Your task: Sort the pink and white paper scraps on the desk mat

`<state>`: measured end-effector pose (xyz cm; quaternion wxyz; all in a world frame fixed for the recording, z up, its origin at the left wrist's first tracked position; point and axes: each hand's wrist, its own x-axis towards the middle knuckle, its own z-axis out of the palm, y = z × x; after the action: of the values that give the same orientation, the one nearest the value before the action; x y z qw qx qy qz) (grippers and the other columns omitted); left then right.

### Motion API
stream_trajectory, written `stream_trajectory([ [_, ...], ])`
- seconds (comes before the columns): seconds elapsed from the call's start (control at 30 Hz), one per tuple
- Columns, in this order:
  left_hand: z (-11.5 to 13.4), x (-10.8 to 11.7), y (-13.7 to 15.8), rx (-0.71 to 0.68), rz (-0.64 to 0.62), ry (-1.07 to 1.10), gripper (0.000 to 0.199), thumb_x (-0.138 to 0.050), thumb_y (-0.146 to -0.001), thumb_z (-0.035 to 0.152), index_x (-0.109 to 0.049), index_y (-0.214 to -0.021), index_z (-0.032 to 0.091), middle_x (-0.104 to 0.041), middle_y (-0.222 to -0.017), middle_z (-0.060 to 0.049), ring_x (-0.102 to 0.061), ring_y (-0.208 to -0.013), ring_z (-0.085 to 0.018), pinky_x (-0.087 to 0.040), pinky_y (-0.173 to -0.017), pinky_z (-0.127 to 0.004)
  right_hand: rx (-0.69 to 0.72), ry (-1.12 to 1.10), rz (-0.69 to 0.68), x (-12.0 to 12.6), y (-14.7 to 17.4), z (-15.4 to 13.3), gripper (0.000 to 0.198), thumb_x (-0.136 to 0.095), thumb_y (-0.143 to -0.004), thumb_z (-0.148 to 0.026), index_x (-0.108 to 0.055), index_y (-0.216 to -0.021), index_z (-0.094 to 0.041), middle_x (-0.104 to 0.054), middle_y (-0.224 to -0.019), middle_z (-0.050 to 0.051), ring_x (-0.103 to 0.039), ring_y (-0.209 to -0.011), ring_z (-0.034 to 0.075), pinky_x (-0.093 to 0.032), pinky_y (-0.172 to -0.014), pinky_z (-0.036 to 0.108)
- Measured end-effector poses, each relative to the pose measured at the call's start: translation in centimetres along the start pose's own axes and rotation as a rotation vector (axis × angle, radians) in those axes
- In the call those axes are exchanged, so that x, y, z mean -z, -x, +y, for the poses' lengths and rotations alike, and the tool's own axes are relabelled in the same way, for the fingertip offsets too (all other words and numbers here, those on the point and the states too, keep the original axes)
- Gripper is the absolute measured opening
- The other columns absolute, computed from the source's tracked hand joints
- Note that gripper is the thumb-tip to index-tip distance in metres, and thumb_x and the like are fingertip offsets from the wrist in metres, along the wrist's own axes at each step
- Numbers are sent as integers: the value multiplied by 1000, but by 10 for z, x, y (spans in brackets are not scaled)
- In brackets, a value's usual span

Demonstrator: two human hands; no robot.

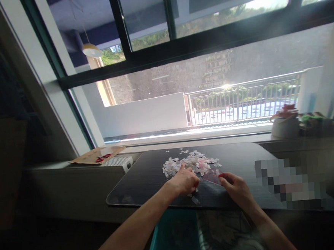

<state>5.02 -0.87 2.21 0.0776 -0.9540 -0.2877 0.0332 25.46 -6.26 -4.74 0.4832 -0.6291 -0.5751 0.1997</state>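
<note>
We cannot make out what the paper scraps (191, 163) show; they are too small. A pixelated patch (288, 183) hides part of the dark table (142, 180). Our left hand (184, 181) covers its own fingertips. The bottom edge cuts off both forearms.

A dark tabletop (147, 176) with rounded corners stands against the window ledge (58, 167) and carries a loose heap of small white and pink paper scraps (191, 163) near its middle, with a few stray scraps (195, 200) close to its near edge. On the ledge lie a piece of cardboard (96, 155) with red scissors (103, 157) on it, a white box (117, 162) and a white pot (285, 126).
</note>
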Motion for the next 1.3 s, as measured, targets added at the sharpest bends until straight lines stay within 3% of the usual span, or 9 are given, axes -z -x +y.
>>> stream_trajectory([
  [0.17, -4, -7, 4, 72, -20, 116, 7, -57, -73, 18, -64, -71, 19, -63, -70, -2, -56, -89, -21, -21, -104, -56, 8, -23, 10, 0, 1, -1, 35, -48, -74, -41, -70, -86, -17, -72, -76, 5, -66, -74, 22, -46, -69, 30],
  [0.33, -17, -17, 13, 185, 82, 317, 11, -50, -75, 18, -61, -75, 20, -63, -75, 1, -57, -84, -16, -22, -105, -49, 5, -28, -10, 1, 2, -2, 34, -48, -75, -40, -70, -87, -17, -72, -76, 5, -66, -74, 22, -46, -69, 30],
  [0.6, -23, -18, 10, 312, 170, 283, 19, -47, -78, 22, -64, -71, 18, -67, -78, -3, -57, -82, -18, -30, -99, -46, 11, -44, -27, 0, 3, -1, 32, -50, -76, -39, -69, -87, -16, -71, -76, 6, -65, -74, 22, -46, -69, 30],
  [0.8, -35, -24, 20, 362, 300, 307, 27, -45, -78, 14, -69, -86, 24, -68, -95, -2, -57, -96, -19, -30, -101, -42, 105, -81, -219, 2, 7, -10, 27, -52, -76, -36, -69, -81, -16, -70, -75, 4, -62, -72, 20, -45, -67, 27],
  [1.0, -54, -36, 53, 622, 380, 260, 19, -50, -79, 20, -67, -87, 23, -66, -97, -4, -57, -97, -21, -37, -92, -40, 138, -150, -365, -10, 12, -30, 27, -52, -75, -34, -69, -82, -14, -66, -71, 3, -58, -67, 17, -43, -62, 25],
  [1.3, -31, -64, 64, 626, 503, 319, 17, -50, -80, 21, -65, -88, 22, -63, -96, -4, -55, -96, -20, -37, -92, -38, 102, -57, -229, -4, 16, -28, 25, -49, -72, -31, -67, -73, -15, -61, -62, 1, -54, -61, 16, -41, -59, 25],
])
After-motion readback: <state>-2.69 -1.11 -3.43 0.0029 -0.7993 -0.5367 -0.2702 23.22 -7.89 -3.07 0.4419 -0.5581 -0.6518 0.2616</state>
